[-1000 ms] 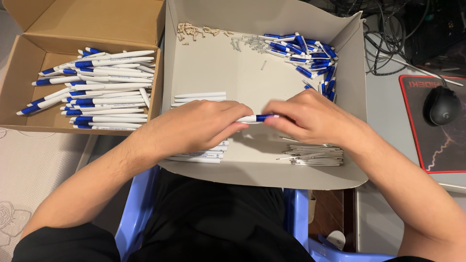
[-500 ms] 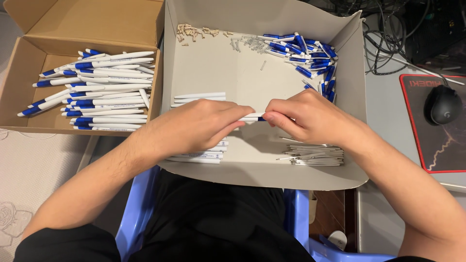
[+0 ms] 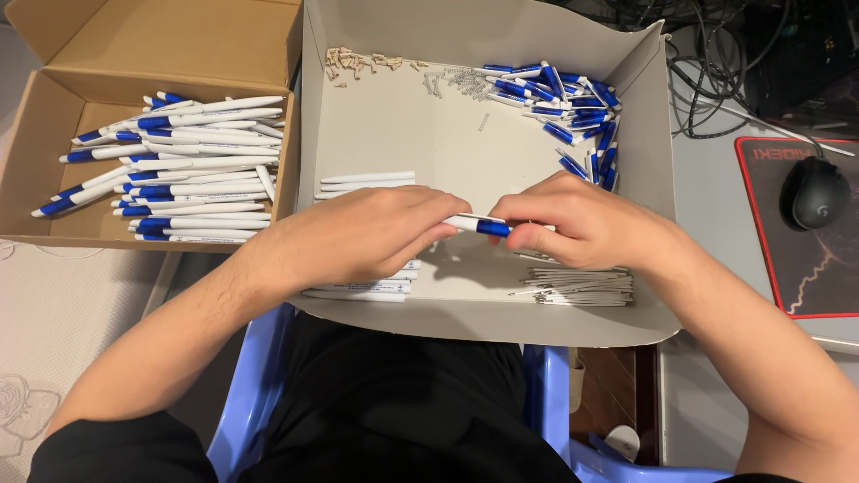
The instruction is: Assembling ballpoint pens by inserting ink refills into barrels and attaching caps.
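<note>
My left hand (image 3: 371, 234) and my right hand (image 3: 573, 219) meet over a grey cardboard tray (image 3: 488, 322) and together hold one white and blue pen (image 3: 479, 224). The left hand grips its white barrel, the right hand its blue end. Under the left hand lies a stack of white pen barrels (image 3: 362, 183). Thin ink refills (image 3: 577, 286) lie below the right hand. Blue pen parts (image 3: 573, 107) are heaped in the tray's far right corner, with small springs (image 3: 456, 82) and tan bits (image 3: 358, 61) along its far edge.
A brown cardboard box (image 3: 54, 40) at the left holds several finished white and blue pens (image 3: 170, 165). A black mouse (image 3: 814, 192) rests on a dark, red-edged pad (image 3: 837, 295) at the right, with cables (image 3: 716, 80) behind. A blue plastic chair (image 3: 255, 385) shows below.
The hands stay together on the pen over the tray. A bit more of the pen's blue section shows between them now than half a second ago.
</note>
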